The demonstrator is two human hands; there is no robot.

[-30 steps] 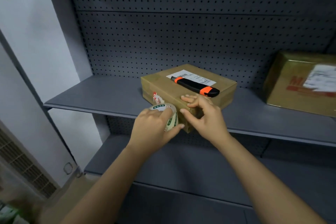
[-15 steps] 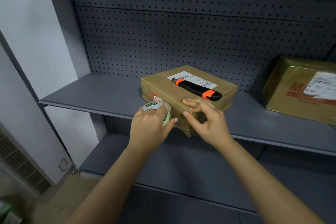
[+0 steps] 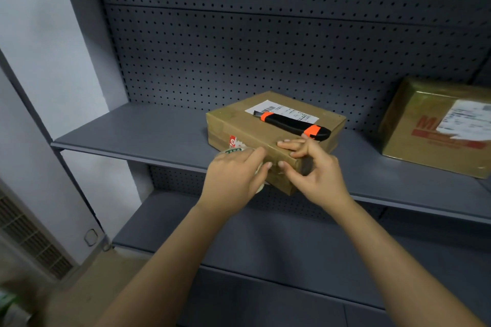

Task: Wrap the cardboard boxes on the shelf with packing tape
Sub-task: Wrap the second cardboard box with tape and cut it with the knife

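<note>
Box (image 3: 239, 125) sits on the mid shelf (image 3: 132, 135), near corner over the front lip, utility knife (image 3: 292, 125) lying on top. L hand (image 3: 233, 180) is curled round the tape roll (image 3: 233, 151), held vs the box's front-left face, and R hand (image 3: 316, 170) is mostly uncurled, index + middle flat on the top edge, thumb on the face below, gripping nothing. Prob. anchoring the tape end at the corner: rub it down firm w/ R fingertips first, then draw the roll taut + level so there are no wrinkles & the knife isn't knocked off.
</note>
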